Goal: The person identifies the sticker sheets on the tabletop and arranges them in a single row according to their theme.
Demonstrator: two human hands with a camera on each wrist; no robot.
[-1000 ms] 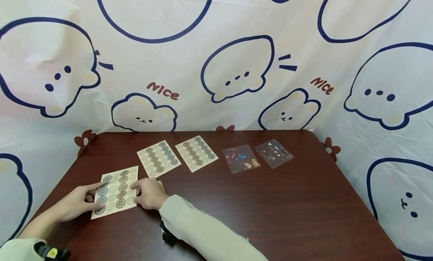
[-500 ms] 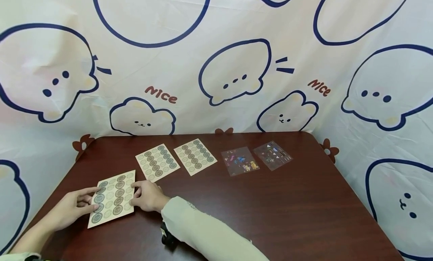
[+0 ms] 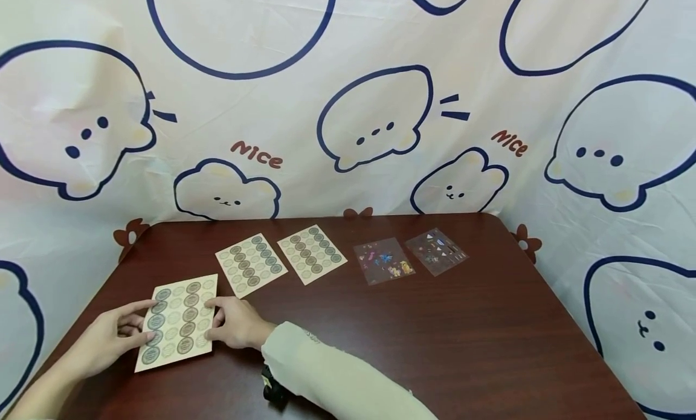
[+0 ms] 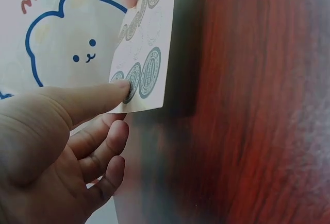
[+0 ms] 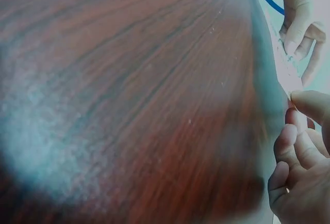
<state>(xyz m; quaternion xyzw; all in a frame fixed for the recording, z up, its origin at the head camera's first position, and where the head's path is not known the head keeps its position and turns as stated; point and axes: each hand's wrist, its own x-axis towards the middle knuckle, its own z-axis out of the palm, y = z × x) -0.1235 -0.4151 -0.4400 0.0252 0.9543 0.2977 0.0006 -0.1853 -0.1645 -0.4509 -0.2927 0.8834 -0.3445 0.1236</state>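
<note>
A cream sticker sheet printed with rows of round seal-like stickers is held between both hands at the left of the table. My left hand pinches its left edge; in the left wrist view the thumb of the left hand lies over a dark round sticker while the other fingers curl behind the sheet. From the right side, my right hand pinches the opposite edge with thumb and index finger. The right wrist view shows that hand at the frame's right, with the sheet seen nearly edge-on.
Two similar cream sheets, one left and one right, lie flat behind the right hand. Farther right lie two transparent sticker sheets, one with colourful figures and one with small pale shapes. A patterned curtain surrounds the brown table.
Both hands have drawn the held sheet slightly down and left, nearer to me. The other sheets keep their places on the table, while the head view has shifted a little.
</note>
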